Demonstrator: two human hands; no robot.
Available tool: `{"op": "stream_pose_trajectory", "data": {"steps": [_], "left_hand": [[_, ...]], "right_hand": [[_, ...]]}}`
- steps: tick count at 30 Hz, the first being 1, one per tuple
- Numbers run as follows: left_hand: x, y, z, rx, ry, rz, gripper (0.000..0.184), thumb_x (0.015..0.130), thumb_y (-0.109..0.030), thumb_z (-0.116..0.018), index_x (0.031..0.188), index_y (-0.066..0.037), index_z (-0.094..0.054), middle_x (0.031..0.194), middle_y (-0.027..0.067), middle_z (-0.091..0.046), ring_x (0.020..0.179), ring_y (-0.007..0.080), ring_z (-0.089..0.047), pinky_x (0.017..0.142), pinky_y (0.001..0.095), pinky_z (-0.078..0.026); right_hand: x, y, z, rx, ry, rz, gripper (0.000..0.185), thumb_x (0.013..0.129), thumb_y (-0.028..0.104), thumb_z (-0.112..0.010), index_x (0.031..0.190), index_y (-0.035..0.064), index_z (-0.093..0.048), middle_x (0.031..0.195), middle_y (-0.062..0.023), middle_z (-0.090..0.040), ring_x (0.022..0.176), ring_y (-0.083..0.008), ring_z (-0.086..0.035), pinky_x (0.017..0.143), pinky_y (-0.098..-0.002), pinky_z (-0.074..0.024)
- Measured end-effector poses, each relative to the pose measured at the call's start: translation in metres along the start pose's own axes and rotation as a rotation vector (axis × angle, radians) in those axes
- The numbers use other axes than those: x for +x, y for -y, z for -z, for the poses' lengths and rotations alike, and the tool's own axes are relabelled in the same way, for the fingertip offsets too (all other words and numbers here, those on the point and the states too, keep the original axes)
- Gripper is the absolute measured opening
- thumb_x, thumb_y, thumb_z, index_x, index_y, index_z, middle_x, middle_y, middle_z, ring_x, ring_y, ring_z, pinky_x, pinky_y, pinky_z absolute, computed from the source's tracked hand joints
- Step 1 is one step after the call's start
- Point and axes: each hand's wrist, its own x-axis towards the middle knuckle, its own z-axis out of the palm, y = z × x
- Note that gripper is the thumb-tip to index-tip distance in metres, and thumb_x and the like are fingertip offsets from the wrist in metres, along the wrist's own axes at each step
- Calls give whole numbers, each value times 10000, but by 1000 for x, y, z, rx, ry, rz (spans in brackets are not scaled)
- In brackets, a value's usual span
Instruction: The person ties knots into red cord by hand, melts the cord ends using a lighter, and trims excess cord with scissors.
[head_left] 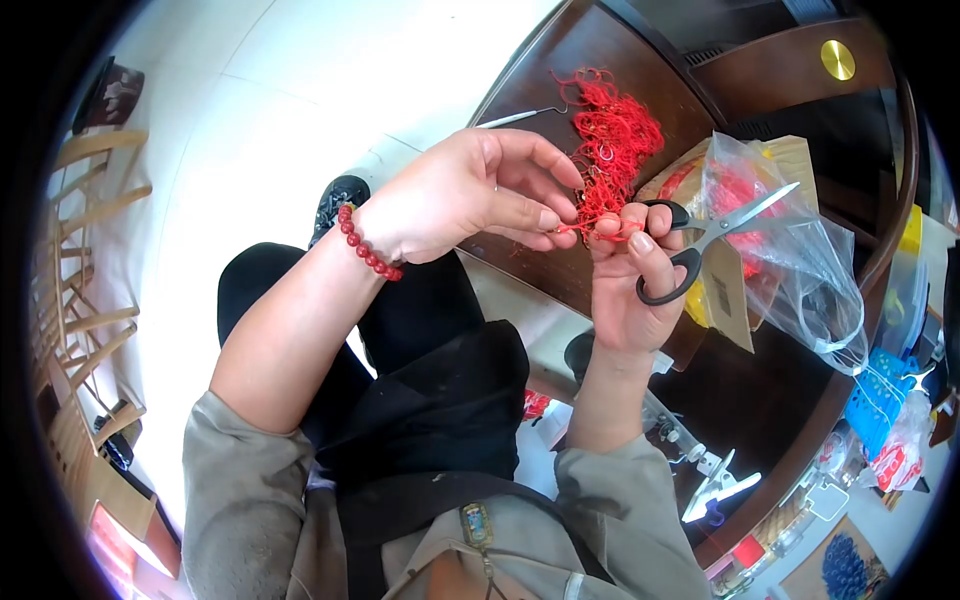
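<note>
My left hand [500, 190], with a red bead bracelet at its wrist, has its thumb and fingertips pinched on a thin red cord [568, 229]. The cord runs across to my right hand [635, 285], whose fingertips also grip it. Black-handled scissors [712, 231] hang on the fingers of that same hand, blades pointing away to the right and slightly apart. Just beyond both hands, a tangled heap of red cords [620, 130] lies on the dark wooden table [540, 75]. The cord's fine detail between the fingertips is too small to make out.
A slim hook tool [512, 118] lies at the table's edge. Right of my hands, a cardboard box [728, 300] stands with a clear plastic bag [800, 270] over it. A blue basket [880, 390] is at far right. Wooden chairs [95, 210] stand on the left.
</note>
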Motion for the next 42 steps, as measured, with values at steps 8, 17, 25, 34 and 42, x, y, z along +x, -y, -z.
{"op": "stream_pose_trajectory", "data": {"steps": [8,17,25,34,42], "left_hand": [[6,8,2,-22,26,63,250,890,-19,-594,1137,15,-575,969,71,-651,812,109,-652,756,226,-542],[11,18,-3,236,76,-47,186,890,-76,-620,1063,-9,-622,927,23,-644,794,49,-596,658,182,-486],[7,17,-8,197,-21,-116,169,908,-78,-586,1062,-27,-633,860,-16,-620,694,28,-533,603,175,-449],[5,12,-11,567,-5,-325,259,810,-53,-693,1062,-25,-640,821,-29,-618,650,20,-492,580,182,-416],[11,17,2,504,-6,-336,97,850,-48,-633,939,-8,-634,831,1,-646,716,46,-554,653,195,-455]], "right_hand": [[-1,3,-7,-243,-89,34,218,824,-29,-612,946,66,-459,890,-97,-584,789,-216,-657,572,-235,-490],[-1,9,-11,-587,-27,163,224,807,-74,-639,913,45,-482,877,-118,-611,716,-158,-624,547,-204,-433],[-1,15,-10,-474,-51,98,220,790,-76,-662,878,43,-498,884,-115,-620,725,-159,-618,593,-214,-452],[-2,12,-21,-733,1,69,208,781,-77,-676,843,28,-508,867,-76,-630,840,-119,-588,776,-230,-462],[4,12,-15,-652,74,70,220,777,-103,-642,875,33,-500,875,-87,-605,836,-165,-597,799,-280,-474]]}}
